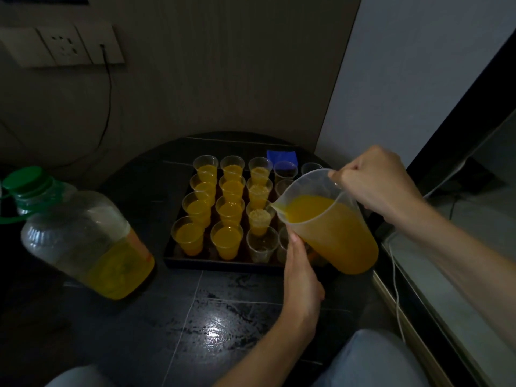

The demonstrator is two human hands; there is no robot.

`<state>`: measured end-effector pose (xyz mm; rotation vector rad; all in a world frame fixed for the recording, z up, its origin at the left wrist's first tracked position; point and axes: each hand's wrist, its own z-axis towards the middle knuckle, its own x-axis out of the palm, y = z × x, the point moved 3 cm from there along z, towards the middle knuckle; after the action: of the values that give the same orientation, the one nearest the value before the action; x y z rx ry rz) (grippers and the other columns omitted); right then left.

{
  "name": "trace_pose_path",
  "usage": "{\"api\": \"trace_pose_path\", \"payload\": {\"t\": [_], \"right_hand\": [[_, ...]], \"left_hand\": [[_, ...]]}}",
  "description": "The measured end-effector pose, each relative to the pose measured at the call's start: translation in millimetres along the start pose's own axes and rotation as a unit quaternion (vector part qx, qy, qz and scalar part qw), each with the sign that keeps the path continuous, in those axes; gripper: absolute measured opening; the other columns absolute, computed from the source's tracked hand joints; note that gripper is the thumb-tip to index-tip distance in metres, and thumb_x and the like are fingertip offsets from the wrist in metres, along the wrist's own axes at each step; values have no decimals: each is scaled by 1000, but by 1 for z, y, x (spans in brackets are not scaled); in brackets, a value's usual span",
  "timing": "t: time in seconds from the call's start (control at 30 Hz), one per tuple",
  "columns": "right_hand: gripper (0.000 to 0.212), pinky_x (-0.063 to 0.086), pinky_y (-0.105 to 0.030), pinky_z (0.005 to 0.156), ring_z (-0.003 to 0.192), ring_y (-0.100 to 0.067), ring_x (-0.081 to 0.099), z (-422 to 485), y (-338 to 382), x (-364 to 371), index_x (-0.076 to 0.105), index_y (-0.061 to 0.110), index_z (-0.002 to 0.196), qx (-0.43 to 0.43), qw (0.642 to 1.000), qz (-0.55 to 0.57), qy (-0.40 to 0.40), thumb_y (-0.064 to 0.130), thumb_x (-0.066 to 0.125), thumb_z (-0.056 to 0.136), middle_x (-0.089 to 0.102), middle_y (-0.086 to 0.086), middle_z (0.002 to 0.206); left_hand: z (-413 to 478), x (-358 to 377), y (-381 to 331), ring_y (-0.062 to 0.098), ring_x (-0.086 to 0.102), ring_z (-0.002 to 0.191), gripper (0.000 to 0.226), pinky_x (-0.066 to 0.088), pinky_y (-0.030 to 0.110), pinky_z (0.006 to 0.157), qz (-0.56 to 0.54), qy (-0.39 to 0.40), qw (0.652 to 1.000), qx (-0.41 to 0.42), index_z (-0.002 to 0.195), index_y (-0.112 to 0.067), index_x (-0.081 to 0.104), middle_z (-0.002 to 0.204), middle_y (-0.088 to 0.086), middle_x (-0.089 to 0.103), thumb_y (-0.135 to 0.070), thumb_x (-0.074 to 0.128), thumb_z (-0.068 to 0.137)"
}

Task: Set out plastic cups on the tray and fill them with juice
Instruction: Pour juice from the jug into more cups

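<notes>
A dark tray [178,261] on a round black table holds rows of clear plastic cups. Several cups [226,241] in the left columns are full of orange juice. An empty cup [262,245] stands at the tray's front, and more empty cups [285,170] stand at the back right. My right hand [377,180] grips the handle of a clear plastic jug [329,222] of orange juice, tilted left, its spout over a foamy filled cup [259,219]. My left hand [301,272] touches the jug's lower side with its fingers.
A big clear bottle [83,238] with a green cap, partly full of juice, stands left of the tray. A blue cloth [280,156] lies behind the tray. A wall socket [64,46] with a cable is on the wall. A white cable [396,275] runs along the right.
</notes>
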<state>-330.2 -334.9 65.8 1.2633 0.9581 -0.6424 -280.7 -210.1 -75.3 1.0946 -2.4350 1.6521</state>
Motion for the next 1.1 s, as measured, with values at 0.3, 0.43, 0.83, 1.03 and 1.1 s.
{"api": "trace_pose_path", "payload": {"t": [0.3,0.43,0.83,1.03,1.1], "right_hand": [[34,45,-24,50,50,-17,59,-3,-3,4,71,-1,68,-16,999,-33,17,26,70,90,65,-10,58],[29,50,-30,54,59,-23,65,-6,-2,6,73,3,72,-22,998,-44,34,25,70,90,70,-12,68],[37,47,-29,53,54,-25,61,-12,1,12,64,11,56,-29,996,-73,38,28,70,88,57,-7,52],[27,57,-37,63,64,-26,68,-16,4,12,77,11,75,-36,995,-81,37,32,69,90,71,-11,69],[27,58,-39,64,66,-27,69,-18,5,12,77,12,74,-33,995,-83,39,32,69,89,72,-11,70]], "left_hand": [[-4,2,11,43,44,138,71,25,71,108,-6,0,1000,-10,150,-50,36,147,2,53,-79,26,86],[-9,4,15,42,42,140,61,24,72,107,-10,0,1000,-22,148,-52,38,150,-2,50,-75,25,92],[-13,-2,23,30,48,139,66,26,70,109,2,10,1000,-26,145,-59,36,150,-6,51,-81,26,84],[-13,-2,24,43,39,142,69,29,69,109,1,12,1000,-23,145,-60,35,149,-5,52,-83,28,80],[-11,-3,26,47,35,141,69,52,56,96,-2,11,1000,-26,146,-61,33,149,-3,52,-82,27,80]]}}
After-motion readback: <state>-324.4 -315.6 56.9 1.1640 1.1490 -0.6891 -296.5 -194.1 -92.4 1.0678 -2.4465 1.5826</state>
